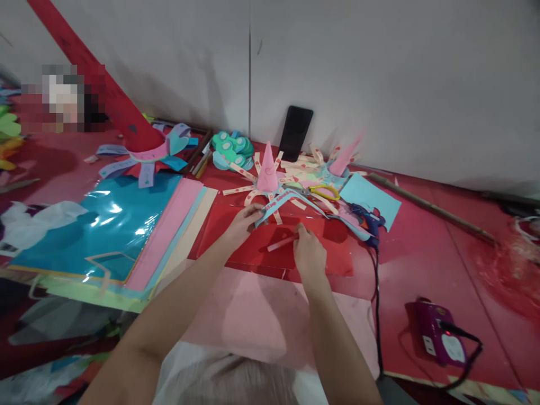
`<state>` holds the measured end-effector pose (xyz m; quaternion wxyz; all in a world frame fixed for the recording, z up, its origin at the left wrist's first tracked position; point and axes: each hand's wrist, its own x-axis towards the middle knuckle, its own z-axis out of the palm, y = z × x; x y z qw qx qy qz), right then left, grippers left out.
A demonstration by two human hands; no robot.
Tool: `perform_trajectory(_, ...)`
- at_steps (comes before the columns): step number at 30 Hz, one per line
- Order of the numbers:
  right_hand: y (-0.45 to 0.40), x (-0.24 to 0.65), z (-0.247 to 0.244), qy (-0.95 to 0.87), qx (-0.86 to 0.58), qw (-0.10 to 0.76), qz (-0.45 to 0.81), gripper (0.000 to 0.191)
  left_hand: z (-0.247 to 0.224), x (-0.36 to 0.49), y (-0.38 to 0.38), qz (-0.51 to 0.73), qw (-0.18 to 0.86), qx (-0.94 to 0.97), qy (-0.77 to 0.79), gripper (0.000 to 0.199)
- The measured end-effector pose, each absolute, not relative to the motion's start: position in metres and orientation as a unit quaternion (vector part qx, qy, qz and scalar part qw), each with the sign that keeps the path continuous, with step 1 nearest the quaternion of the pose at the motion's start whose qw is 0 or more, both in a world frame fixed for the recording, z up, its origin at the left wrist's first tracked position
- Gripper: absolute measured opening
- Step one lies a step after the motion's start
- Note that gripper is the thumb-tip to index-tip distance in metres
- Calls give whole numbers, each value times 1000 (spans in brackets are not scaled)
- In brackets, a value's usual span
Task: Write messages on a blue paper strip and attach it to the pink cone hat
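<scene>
Near the cone (267, 173), blue strip (282, 202) held by left hand (243, 223), pink strip (279, 244) by right hand (310, 253), may be creased by overtightening.

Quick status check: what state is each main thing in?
Left hand: closed on blue strip
Blue strip: bent
Right hand: closed on pale pink piece
Nearer pink cone: upright
Farther pink cone: tilted
Long red cone: leaning
Phone: propped against wall, screen dark
Yellow-handled scissors: lying down, blade opening unclear
Glue gun: lying down
Purple power box: cable plugged in, red light lit
</scene>
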<state>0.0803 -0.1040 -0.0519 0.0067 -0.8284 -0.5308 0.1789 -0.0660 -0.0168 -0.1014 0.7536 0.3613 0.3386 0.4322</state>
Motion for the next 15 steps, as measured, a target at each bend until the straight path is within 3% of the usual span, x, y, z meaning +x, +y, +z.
perform_trajectory(5, -107, 88, -50, -515, -836, 89, 166, 29, -101, -66, -22, 420, 751, 374, 346, 25)
perform_trajectory(7, -107, 92, -49, -492, -839, 194, 124, 22, -98, -67, -23, 419, 745, 382, 352, 26)
perform_trajectory(10, -103, 95, -49, -451, -812, 365, 70, 29, -93, -69, -25, 409, 736, 400, 361, 25)
perform_trajectory(15, -98, 94, -57, -385, -708, 552, 213, 27, -91, -64, -35, 370, 720, 450, 378, 24)
